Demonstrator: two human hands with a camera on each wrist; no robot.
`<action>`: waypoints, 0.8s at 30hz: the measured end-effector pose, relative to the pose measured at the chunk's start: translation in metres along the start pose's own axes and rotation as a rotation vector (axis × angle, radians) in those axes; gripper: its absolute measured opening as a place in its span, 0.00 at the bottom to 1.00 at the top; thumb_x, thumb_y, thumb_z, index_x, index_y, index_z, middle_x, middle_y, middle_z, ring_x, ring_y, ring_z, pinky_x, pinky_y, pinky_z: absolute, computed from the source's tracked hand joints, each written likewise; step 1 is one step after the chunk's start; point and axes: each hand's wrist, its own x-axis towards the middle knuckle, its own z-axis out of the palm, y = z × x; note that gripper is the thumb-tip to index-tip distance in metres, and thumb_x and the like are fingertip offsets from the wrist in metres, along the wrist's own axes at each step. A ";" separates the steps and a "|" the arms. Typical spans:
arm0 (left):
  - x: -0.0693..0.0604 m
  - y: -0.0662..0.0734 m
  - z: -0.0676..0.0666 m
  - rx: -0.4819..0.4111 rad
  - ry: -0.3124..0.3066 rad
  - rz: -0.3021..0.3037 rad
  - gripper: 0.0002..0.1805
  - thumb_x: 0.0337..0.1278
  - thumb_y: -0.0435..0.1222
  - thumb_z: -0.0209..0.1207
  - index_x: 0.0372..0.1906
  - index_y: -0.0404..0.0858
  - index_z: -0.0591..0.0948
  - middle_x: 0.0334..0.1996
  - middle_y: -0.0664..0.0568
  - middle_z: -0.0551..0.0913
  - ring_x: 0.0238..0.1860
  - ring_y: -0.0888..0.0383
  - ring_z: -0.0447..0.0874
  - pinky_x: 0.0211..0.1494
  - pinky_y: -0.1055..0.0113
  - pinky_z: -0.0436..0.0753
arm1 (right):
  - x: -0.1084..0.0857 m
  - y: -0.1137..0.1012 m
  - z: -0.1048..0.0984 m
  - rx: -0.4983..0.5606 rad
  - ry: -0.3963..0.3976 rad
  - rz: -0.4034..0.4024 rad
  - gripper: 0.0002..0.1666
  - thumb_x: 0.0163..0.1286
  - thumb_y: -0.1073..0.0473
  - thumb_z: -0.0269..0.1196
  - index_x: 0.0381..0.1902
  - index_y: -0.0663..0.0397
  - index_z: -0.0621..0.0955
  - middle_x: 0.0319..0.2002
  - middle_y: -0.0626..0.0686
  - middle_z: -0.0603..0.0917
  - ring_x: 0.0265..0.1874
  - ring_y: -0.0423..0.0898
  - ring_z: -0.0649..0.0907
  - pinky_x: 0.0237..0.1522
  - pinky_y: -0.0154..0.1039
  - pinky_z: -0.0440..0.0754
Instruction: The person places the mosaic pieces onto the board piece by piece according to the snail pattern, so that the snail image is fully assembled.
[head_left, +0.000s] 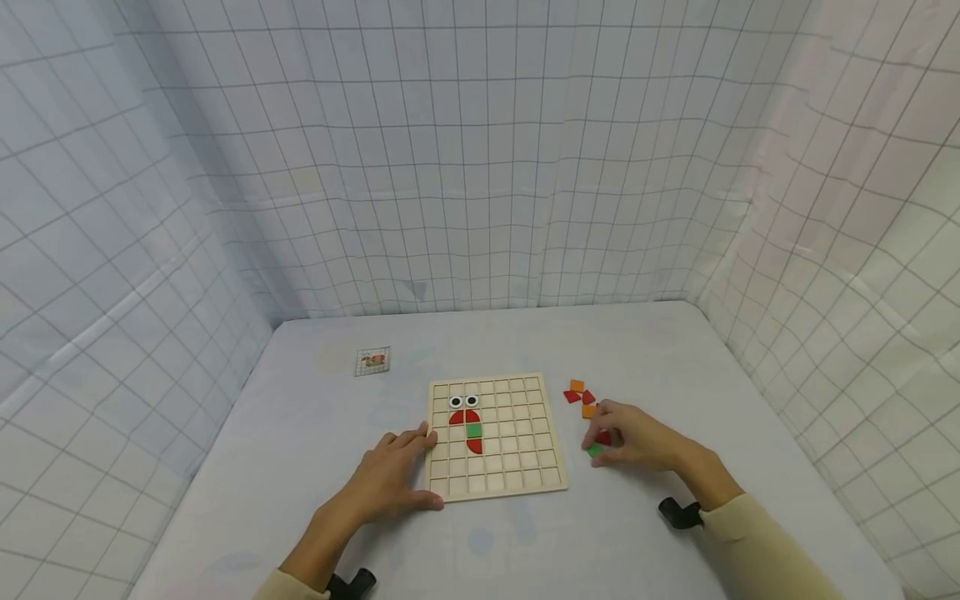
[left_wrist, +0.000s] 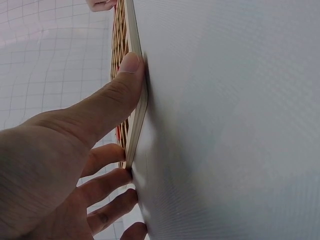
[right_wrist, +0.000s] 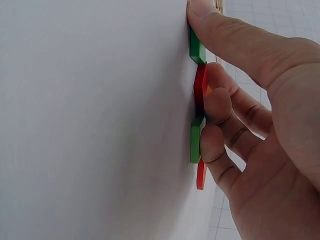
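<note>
Grid board (head_left: 519, 460) lies mid-bench (head_left: 480, 542). Placed in its left part: two eye tiles (head_left: 463, 402), three red pieces (head_left: 475, 446), one green square (head_left: 474, 430); right-hand cells bare. Left hand (head_left: 390, 475) rests at the board's left edge, fingers spread, grasping nothing. Right hand (head_left: 628, 437), right of the board, appears to pinch a green tile (head_left: 595, 450) between thumb and forefinger. Loose orange tiles (head_left: 577, 386) and red tiles (head_left: 572, 397) beyond; full count hidden. Picture card (head_left: 372, 361) far left. Judged partway: these pieces remain off-board.
</note>
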 end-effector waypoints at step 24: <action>-0.002 -0.001 0.000 -0.016 0.006 0.001 0.60 0.48 0.58 0.91 0.84 0.38 0.79 0.89 0.41 0.75 0.78 0.32 0.79 0.71 0.25 0.82 | 0.042 -0.046 0.022 0.031 0.149 -0.117 0.13 0.78 0.60 0.80 0.55 0.56 0.90 0.50 0.49 0.95 0.40 0.32 0.90 0.46 0.32 0.91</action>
